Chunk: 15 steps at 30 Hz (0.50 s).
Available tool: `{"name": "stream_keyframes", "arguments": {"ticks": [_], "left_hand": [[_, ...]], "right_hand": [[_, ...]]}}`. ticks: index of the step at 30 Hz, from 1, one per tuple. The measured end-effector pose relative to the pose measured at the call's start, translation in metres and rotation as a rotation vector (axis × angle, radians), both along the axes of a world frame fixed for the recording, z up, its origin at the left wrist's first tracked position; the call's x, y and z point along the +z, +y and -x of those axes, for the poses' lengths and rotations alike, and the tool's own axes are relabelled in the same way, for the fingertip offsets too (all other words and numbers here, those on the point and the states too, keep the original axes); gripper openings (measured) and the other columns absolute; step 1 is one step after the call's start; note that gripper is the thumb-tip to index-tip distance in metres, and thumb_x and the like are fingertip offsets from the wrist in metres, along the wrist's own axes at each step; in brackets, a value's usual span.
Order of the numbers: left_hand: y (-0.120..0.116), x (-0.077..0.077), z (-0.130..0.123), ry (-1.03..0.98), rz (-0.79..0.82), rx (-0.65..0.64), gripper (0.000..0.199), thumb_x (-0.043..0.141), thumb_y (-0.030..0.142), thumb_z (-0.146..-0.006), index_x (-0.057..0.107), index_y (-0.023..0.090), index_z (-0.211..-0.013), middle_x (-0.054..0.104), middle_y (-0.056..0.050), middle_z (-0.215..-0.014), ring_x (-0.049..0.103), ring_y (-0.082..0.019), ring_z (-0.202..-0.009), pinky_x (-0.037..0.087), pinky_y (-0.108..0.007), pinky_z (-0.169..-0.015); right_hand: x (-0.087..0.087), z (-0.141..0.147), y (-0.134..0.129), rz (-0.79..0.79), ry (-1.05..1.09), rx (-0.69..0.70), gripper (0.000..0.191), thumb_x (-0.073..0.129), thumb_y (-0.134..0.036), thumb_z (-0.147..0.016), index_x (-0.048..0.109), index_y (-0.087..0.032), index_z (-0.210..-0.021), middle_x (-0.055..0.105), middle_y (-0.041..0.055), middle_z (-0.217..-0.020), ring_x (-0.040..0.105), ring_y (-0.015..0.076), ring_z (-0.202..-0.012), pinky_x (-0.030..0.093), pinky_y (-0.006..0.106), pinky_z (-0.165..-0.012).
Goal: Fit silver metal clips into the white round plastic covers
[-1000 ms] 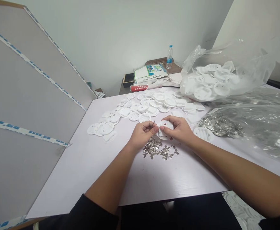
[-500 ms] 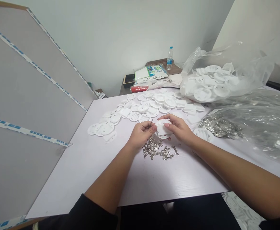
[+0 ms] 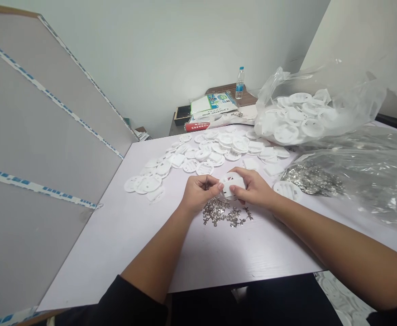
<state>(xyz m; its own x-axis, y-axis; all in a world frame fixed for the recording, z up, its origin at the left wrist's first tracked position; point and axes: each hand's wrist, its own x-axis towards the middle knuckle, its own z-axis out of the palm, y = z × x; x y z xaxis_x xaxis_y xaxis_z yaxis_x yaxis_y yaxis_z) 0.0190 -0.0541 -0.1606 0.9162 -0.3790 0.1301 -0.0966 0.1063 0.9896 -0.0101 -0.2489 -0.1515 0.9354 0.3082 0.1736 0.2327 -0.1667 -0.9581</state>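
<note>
A round white plastic part (image 3: 232, 180) with a raised box-like section is held above the table between my two hands. My right hand (image 3: 256, 189) grips its right side, thumb across the front and fingers behind. At the left edge, my left hand (image 3: 200, 194) presses its thumb against the part, with the other fingers curled. Something small and dark, perhaps a metal clip, shows by the curled left fingers; its shape is unclear. Just below the hands lies a pile of small shiny metal clips (image 3: 215, 210).
Many similar white parts (image 3: 203, 154) spread behind my hands. An open clear bag (image 3: 354, 95) of white parts and another plastic bag with metal pieces (image 3: 313, 179) lie on the right. A grey partition (image 3: 42, 136) borders the left. A water bottle (image 3: 240, 83) stands at the back.
The white part has tilted and turned slightly in my hands. My right thumb has slid lower on it. The thin dark piece that stuck up from my left fingers is now mostly hidden.
</note>
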Motion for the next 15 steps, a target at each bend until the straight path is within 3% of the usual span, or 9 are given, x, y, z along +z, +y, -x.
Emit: {"name": "stream_keyframes", "arguments": {"ticks": [4,7,10,15], "left_hand": [[0.0018,-0.0014,-0.0001,-0.065,-0.122,0.064,0.033,0.086,0.045,-0.069,0.076,0.014,-0.075,0.061,-0.001,-0.057,0.044,-0.007,-0.049,0.038,-0.021,-0.048],[0.0021,-0.001,0.0005,-0.117,-0.209,0.118,0.029,0.083,0.042,-0.071,0.078,0.014,-0.078,0.054,0.002,-0.054,0.04,-0.007,-0.05,0.038,-0.022,-0.048],[0.0024,0.0005,0.0009,-0.156,-0.262,0.136,0.028,0.081,0.042,-0.073,0.078,0.015,-0.081,0.05,0.003,-0.053,0.038,-0.008,-0.051,0.037,-0.022,-0.05],[0.0028,0.0063,0.0008,-0.147,-0.247,0.038,0.035,0.075,0.049,-0.081,0.077,0.015,-0.084,0.061,-0.002,-0.064,0.046,-0.01,-0.056,0.038,-0.024,-0.053]], "right_hand": [[-0.0021,-0.0034,-0.0021,0.169,-0.295,-0.088,0.021,0.061,-0.034,-0.079,0.059,-0.02,-0.095,0.059,-0.0042,-0.059,0.05,0.0113,-0.049,0.04,0.026,-0.048],[-0.0022,-0.0049,-0.0029,0.244,-0.394,-0.117,0.02,0.059,-0.034,-0.08,0.058,-0.019,-0.093,0.054,-0.0055,-0.056,0.046,0.0108,-0.048,0.037,0.026,-0.049],[-0.0002,-0.0049,-0.0031,0.276,-0.38,-0.121,0.02,0.058,-0.033,-0.08,0.059,-0.019,-0.094,0.048,-0.0074,-0.05,0.042,0.0104,-0.043,0.034,0.026,-0.046],[0.0033,-0.004,-0.0032,0.138,-0.165,-0.07,0.024,0.057,-0.035,-0.081,0.058,-0.018,-0.098,0.062,-0.0029,-0.059,0.053,0.0124,-0.042,0.04,0.027,-0.045]]}}
